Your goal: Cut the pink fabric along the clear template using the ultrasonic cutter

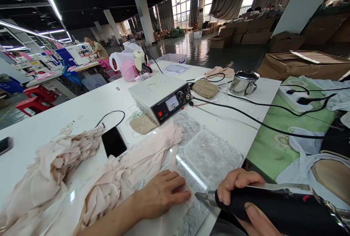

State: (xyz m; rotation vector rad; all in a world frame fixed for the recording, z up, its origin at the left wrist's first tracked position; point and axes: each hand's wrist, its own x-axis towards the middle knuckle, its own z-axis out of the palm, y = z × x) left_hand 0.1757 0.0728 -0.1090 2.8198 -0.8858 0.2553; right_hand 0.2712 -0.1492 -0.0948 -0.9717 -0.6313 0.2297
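Observation:
My left hand (164,194) lies on a thin piece of pale pink fabric (175,214), pressing it onto a clear, glossy plastic sheet (213,152). Its fingers point right, close to the metal tip of a black handheld tool (273,207). My right hand (243,188) is wrapped around that tool, which has a shiny metal lever along its top. The tip meets the sheet at the fabric's edge; whether it touches the fabric I cannot tell. Left of my hands, heaped pale pink fabric pieces (106,188) spread over the sheet, with another pile (60,159) beyond.
A control box (161,97) with a dial stands mid-table, its black cable (246,114) running right. Around it are a phone (113,141), a brown cardboard template (205,89) and a steel mug (243,83). A green-covered surface (273,134) adjoins on the right. A person (98,48) sits far left.

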